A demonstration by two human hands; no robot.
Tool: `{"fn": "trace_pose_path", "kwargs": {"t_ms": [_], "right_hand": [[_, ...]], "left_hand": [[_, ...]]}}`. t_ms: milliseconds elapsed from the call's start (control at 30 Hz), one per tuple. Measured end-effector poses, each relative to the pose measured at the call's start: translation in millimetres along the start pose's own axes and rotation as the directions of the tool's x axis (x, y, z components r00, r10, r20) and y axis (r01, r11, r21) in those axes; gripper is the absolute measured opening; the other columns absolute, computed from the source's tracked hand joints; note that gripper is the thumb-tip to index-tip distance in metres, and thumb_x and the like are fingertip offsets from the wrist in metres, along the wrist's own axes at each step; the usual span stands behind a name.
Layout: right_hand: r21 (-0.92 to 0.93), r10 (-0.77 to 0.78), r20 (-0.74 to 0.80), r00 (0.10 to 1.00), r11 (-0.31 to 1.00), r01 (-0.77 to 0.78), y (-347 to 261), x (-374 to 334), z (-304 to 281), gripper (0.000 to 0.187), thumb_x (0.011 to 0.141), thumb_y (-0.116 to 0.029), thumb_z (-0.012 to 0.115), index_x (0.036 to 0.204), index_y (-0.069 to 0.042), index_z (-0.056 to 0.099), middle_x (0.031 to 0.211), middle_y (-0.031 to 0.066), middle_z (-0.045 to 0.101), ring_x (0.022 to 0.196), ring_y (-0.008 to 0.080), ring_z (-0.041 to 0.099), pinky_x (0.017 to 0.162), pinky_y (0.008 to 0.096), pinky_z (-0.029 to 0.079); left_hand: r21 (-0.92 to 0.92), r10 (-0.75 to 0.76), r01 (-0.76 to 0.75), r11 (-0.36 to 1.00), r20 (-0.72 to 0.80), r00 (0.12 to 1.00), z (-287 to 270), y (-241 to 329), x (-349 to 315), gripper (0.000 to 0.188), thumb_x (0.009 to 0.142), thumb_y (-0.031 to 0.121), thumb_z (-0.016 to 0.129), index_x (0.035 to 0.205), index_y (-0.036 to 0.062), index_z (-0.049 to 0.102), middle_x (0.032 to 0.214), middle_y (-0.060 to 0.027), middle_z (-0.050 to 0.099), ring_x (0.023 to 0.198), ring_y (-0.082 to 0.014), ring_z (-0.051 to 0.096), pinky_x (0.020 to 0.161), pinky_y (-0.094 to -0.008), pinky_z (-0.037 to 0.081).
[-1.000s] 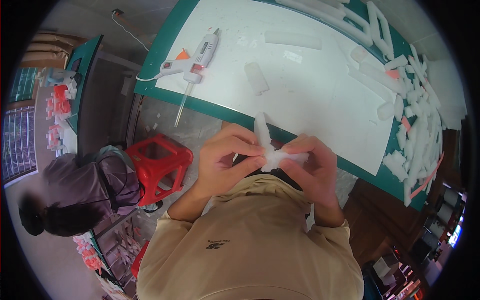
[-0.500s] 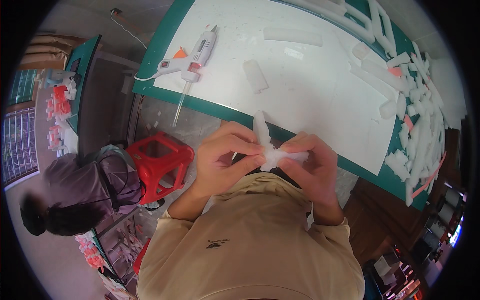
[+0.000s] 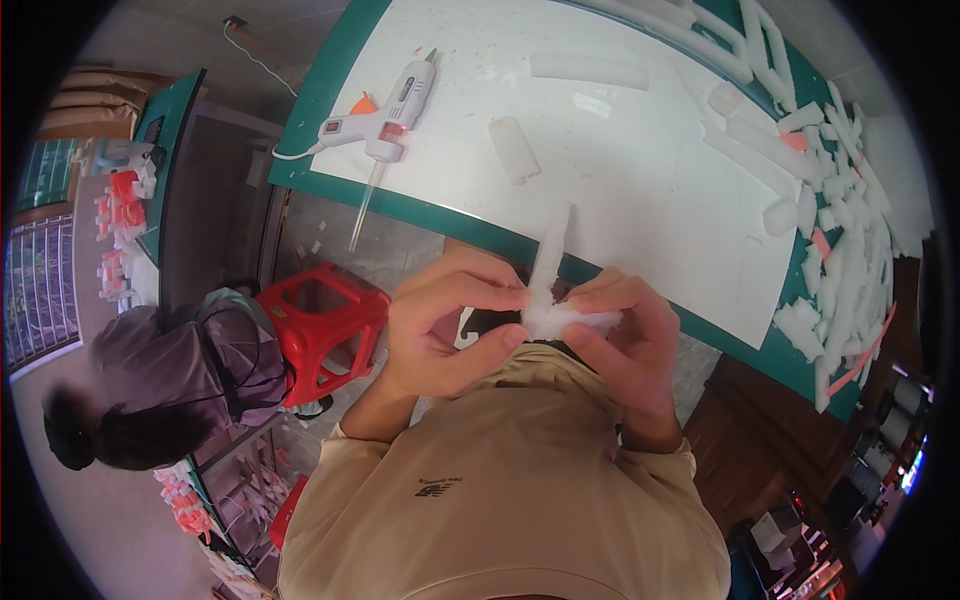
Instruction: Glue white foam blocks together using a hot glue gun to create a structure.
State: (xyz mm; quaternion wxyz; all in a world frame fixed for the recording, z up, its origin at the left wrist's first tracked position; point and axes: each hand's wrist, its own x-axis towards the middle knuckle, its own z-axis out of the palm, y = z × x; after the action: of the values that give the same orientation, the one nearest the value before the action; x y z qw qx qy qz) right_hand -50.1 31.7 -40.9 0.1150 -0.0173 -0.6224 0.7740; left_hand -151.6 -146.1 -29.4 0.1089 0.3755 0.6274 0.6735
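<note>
The place looks like a small craft workshop. Its large green-topped worktable (image 3: 335, 80), covered by a white sheet (image 3: 650, 160), carries a white corded glue gun (image 3: 395, 115) with a clear stick in it. A heap of white foam-like offcuts (image 3: 840, 240) crowds the worktable's right end. At its near edge, a left hand (image 3: 440, 310) and a right hand (image 3: 630, 335) hold a white foam-like piece (image 3: 548, 270). Left of the worktable are a red plastic stool (image 3: 325, 320), a person in a greyish-purple top (image 3: 180, 365) and, beyond, a second green-topped table (image 3: 178, 135) bearing coral-and-white pieces (image 3: 122, 200).
</note>
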Motion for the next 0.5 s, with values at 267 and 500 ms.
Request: {"fn": "trace_pose_path", "kwargs": {"t_ms": [267,500], "right_hand": [[-0.083,-0.046,-0.021,0.999,0.996,0.044,1.3,-1.0,1.3,0.021,0.078,0.008,0.069,0.097,0.003,0.060,0.094,0.0100,0.063,0.084,0.0124,0.060,0.071,0.0253,0.047],[-0.049,-0.007,-0.045,0.999,0.999,0.005,3.3,0.2,0.1,0.021,0.079,0.008,0.068,0.098,0.002,0.059,0.095,0.0092,0.063,0.082,0.0105,0.059,0.069,0.0243,0.046]], "left_hand": [[0.058,0.034,-0.032,0.998,-0.030,0.999,3.0,-4.2,-2.8,0.025,0.069,-0.008,0.074,0.092,-0.0031,0.066,0.094,-0.0141,0.062,0.081,-0.0174,0.059,0.067,-0.0252,0.046],[0.046,0.012,-0.009,0.999,-0.062,0.998,6.4,-8.8,-4.8,0.025,0.070,-0.008,0.074,0.093,-0.0025,0.066,0.096,-0.0129,0.063,0.079,-0.0165,0.059,0.066,-0.0246,0.046]]}}
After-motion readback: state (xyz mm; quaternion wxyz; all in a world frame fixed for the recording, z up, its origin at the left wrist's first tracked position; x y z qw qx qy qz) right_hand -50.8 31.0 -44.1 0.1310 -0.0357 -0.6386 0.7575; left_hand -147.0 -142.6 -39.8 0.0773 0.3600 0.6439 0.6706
